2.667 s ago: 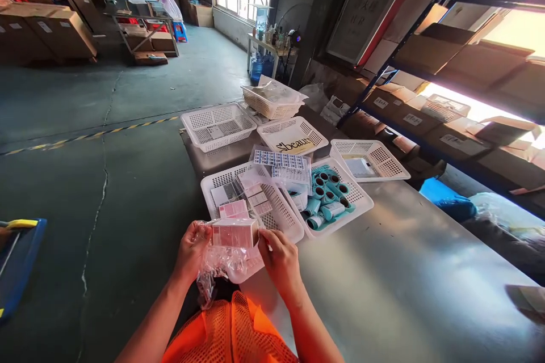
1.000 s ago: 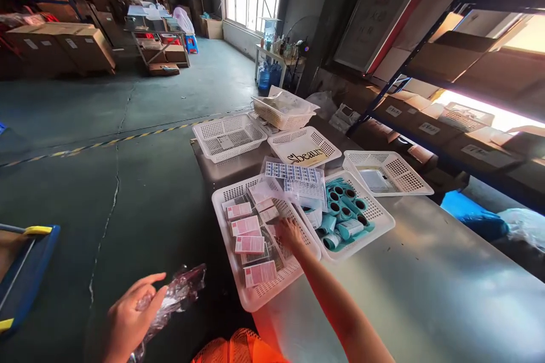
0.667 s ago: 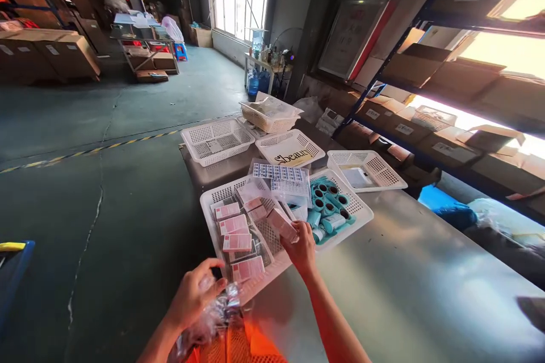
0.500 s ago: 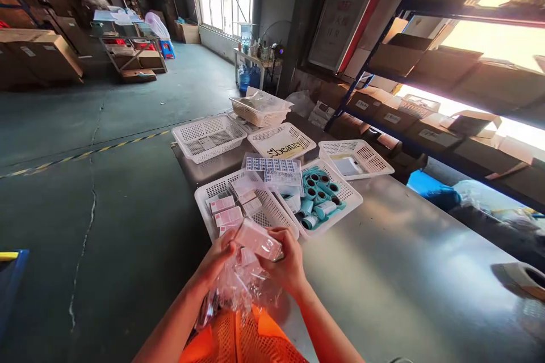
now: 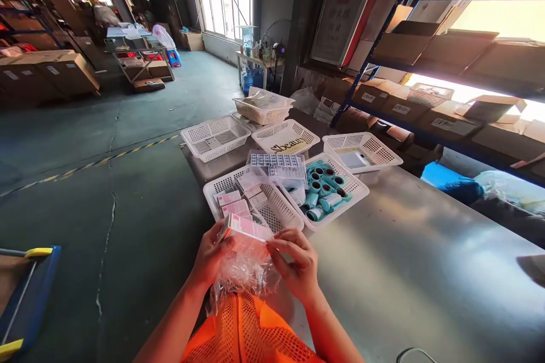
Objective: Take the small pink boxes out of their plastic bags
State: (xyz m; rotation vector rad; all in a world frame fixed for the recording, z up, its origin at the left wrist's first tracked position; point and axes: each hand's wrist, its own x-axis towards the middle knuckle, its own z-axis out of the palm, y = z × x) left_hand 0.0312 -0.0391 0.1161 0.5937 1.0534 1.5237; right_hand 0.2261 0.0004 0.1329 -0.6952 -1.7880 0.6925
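The left hand [image 5: 212,254] pinches the crinkled clear plastic bag [image 5: 242,269] and the end of a small flat pink-and-white carton [image 5: 247,229]. The right hand [image 5: 298,264] grips the bag's other edge, just before the perforated white plastic basket [image 5: 279,214]; smooth grey table [image 5: 404,261] lies open rightward.

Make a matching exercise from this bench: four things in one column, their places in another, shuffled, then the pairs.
Things:
1. small pink-and-white carton
2. crinkled clear plastic bag
3. teal cylindrical rolls
4. white card printed "beauty"

Places:
A. in the white perforated basket right of the basket of pink cartons
B. hanging under the carton, between both hands
C. in a farther white basket
D. held between the left hand and right hand

Pairs: 1-D, 2-B, 3-A, 4-C
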